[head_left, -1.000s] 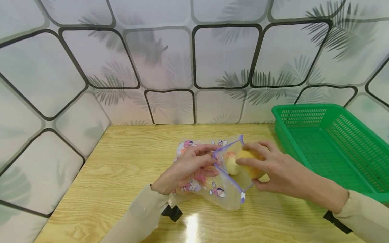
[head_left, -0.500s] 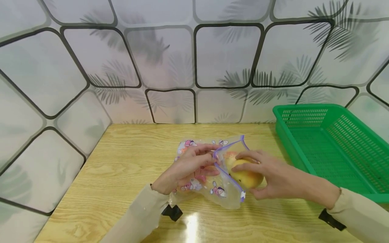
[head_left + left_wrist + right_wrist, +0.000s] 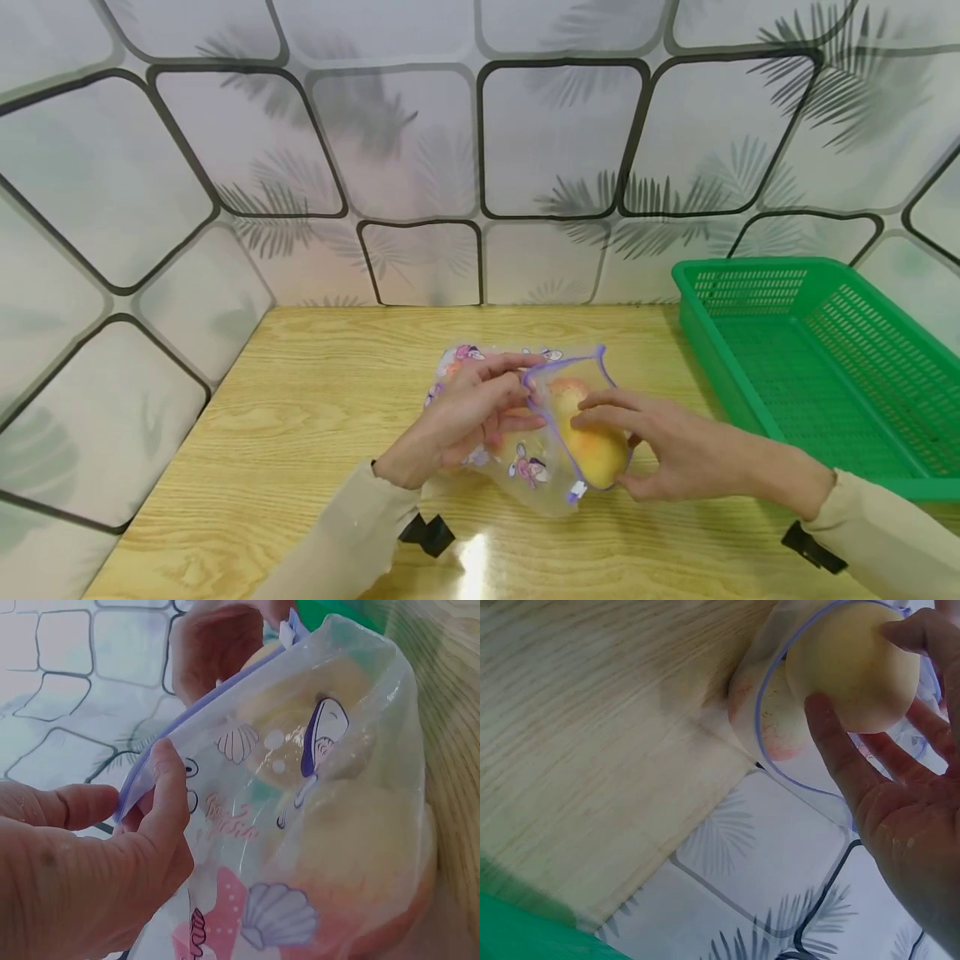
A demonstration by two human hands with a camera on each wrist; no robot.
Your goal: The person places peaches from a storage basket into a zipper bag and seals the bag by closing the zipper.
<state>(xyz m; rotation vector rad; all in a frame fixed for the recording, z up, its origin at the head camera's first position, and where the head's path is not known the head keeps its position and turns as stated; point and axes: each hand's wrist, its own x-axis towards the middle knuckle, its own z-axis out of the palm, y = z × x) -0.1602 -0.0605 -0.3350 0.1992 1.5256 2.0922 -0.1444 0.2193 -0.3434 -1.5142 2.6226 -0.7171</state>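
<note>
A clear zip bag with a purple-edged mouth and cartoon prints lies on the table, its mouth spread toward the right. My left hand pinches the mouth's edge between thumb and fingers, as the left wrist view shows. In the mouth is a round yellow fruit with an orange blush. My right hand holds it with spread, bent fingers and thumb, fingertips on its skin in the right wrist view. Behind it, inside the bag, sits a peach-like fruit with a red blush. More fruit shows through the plastic, partly hidden by my left hand.
A green plastic basket with slotted sides stands at the right on the wooden table. A patterned cloth wall rises behind the table and along its left side. A white slider sits at the bag's near corner.
My right hand has moved left and down, taking the yellow fruit from over the bag's mouth into it. The bag's near corner has shifted left. My left hand stays at the edge.
</note>
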